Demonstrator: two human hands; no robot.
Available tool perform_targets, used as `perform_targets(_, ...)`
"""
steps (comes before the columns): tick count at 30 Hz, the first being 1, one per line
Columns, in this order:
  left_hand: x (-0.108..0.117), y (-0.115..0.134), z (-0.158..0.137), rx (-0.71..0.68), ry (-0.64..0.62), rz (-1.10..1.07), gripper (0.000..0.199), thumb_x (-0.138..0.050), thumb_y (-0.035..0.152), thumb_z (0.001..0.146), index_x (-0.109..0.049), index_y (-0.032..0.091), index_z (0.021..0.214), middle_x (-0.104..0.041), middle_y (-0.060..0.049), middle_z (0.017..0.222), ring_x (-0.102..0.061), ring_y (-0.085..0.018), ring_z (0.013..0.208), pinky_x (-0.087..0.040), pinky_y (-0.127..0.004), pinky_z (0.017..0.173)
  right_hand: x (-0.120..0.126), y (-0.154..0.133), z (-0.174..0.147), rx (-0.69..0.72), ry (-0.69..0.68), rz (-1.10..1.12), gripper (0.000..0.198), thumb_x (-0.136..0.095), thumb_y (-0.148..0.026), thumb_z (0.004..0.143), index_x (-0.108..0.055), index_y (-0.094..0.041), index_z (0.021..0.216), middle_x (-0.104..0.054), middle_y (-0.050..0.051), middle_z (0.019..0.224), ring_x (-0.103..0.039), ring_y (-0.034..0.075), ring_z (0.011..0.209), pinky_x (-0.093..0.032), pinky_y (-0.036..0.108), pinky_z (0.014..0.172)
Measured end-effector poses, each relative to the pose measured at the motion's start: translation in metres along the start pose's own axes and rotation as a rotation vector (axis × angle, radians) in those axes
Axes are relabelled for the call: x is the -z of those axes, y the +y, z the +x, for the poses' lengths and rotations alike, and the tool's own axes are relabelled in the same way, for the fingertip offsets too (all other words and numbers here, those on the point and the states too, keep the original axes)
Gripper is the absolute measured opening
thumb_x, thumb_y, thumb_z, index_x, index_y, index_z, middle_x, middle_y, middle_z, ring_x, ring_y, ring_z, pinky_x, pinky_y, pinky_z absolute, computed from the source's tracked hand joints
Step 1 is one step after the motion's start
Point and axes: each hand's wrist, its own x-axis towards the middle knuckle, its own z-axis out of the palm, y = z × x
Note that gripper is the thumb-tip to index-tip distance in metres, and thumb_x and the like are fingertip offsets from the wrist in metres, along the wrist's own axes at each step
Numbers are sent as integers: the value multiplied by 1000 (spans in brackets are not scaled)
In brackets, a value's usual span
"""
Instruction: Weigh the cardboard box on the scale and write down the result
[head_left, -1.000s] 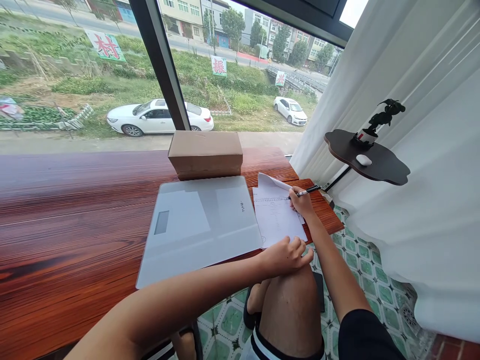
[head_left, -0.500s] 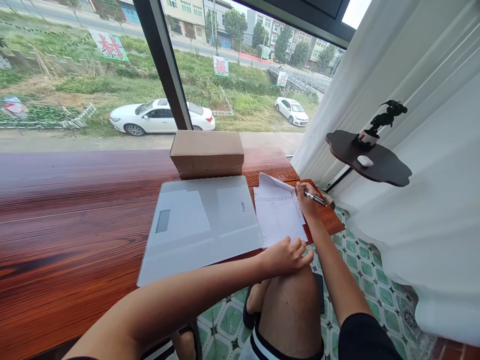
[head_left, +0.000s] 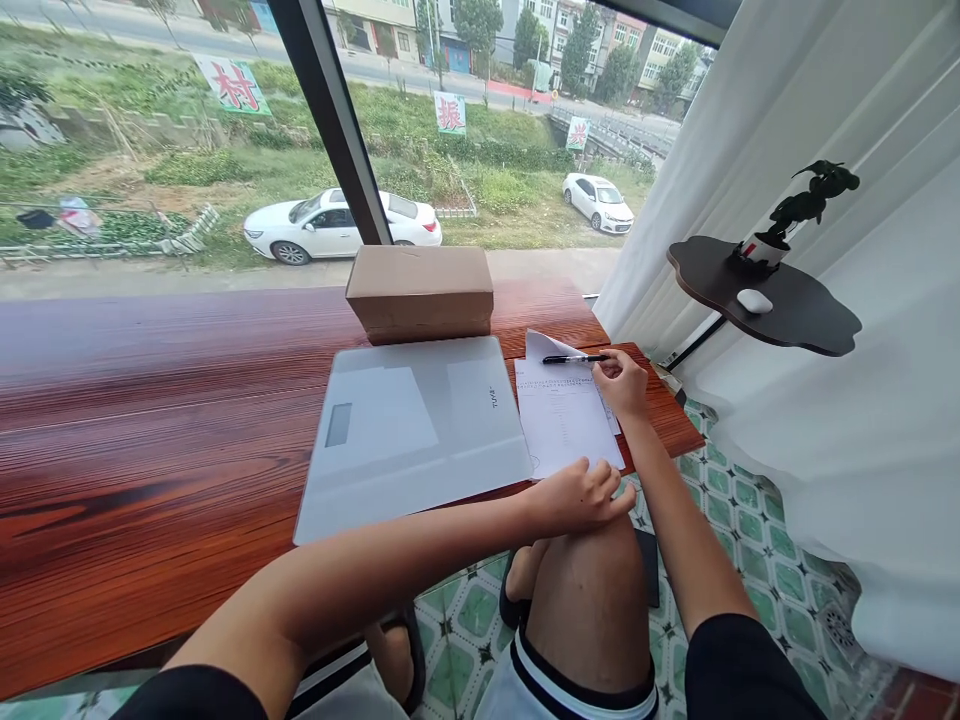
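My right hand (head_left: pixel 624 385) is closed round one end of a black pen (head_left: pixel 564 359), just above the top of the paper sheets. The pen lies almost level, its free end pointing left. Below it are white sheets (head_left: pixel 566 425) with lines of small writing; the upper sheet's top edge is folded or curled. My left hand (head_left: pixel 583 497) rests on my bare knee at the table's edge, fingers loosely bent and a little apart, holding nothing. Beside the sheets on the left is a flat silver closed laptop (head_left: pixel 420 440).
A brown cardboard box (head_left: pixel 420 290) stands behind the laptop on the reddish wooden table (head_left: pixel 150 430). At the right, a dark wavy-edged stand (head_left: pixel 799 318) bears a small plant and a white mouse-shaped object (head_left: pixel 754 301). White curtains (head_left: pixel 847 480) hang beside the window.
The pen has swung from pointing right, outside my right hand, to pointing left over the sheets. My left hand stays on the knee. The view has shifted slightly.
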Motion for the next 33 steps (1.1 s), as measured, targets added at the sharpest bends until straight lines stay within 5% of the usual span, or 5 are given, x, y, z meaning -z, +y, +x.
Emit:
perform_targets(12, 3, -1, 0, -18, -43, -9, 31, -41, 14, 98, -52, 15, 126, -70, -11, 110, -62, -15, 86, -40, -28, 61, -1, -2, -2, 63, -114, -58, 26, -64, -34, 74, -67, -18, 94, -59, -1, 65, -56, 17, 62, -45, 32, 71)
perform_targets(28, 8, -1, -1, -39, -113, 8, 32, -36, 16, 99, -51, 16, 128, -68, -13, 118, -63, -17, 95, -44, -28, 67, -3, -2, -4, 86, -142, -163, 21, -64, -35, 80, -72, -22, 93, -66, 1, 73, -60, 20, 71, -38, 32, 67)
perform_targets(33, 15, -1, -10, -42, -41, 45, 32, -44, 19, 99, -53, 17, 130, -67, -13, 123, -63, -21, 113, -51, -37, 93, -4, -1, -4, 95, -123, -173, 29, -57, -45, 87, -70, -20, 91, -66, 4, 74, -59, 21, 70, -36, 33, 66)
